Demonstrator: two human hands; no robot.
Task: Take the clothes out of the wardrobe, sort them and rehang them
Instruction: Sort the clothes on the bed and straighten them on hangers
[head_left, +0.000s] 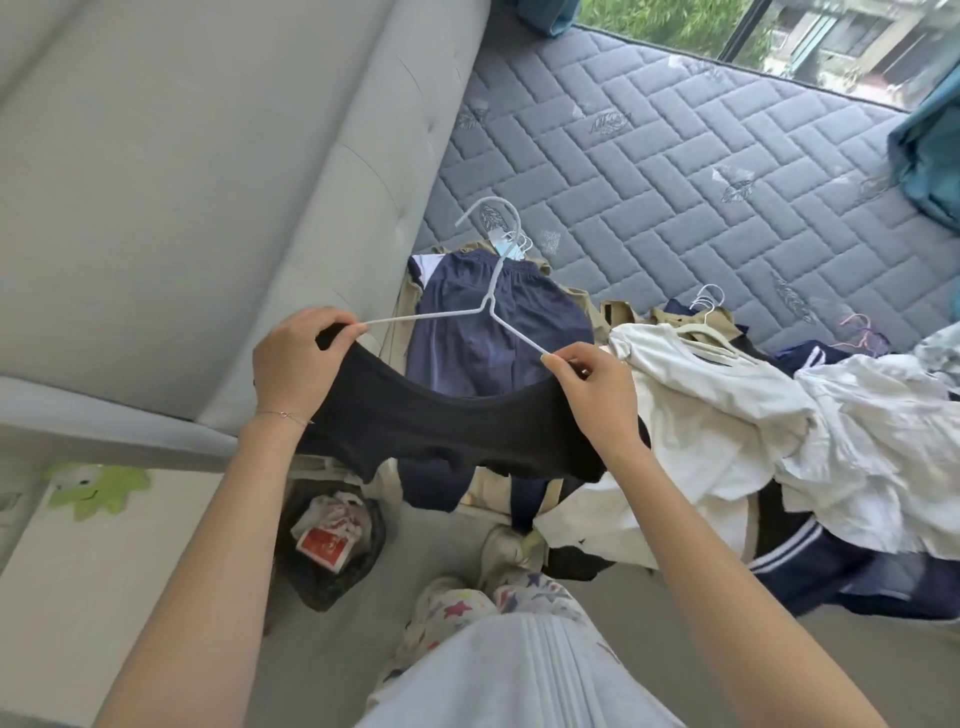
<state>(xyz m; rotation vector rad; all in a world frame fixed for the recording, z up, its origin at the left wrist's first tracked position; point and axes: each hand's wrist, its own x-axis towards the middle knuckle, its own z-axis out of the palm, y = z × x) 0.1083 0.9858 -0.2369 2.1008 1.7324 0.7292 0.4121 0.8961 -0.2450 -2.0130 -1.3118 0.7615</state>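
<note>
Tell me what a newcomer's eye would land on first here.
First, the black garment stretched centre frame between left hand and right hand, both pinching it at the ends of a white hanger. Next, the heap of white clothes at right on the grey quilted mattress.

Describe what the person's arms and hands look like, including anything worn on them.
Both arms are bare, with no sleeves in view. The left hand and right hand wear no gloves or visible rings. A thin silver-coloured chain bracelet with a small charm circles the left wrist.
</note>
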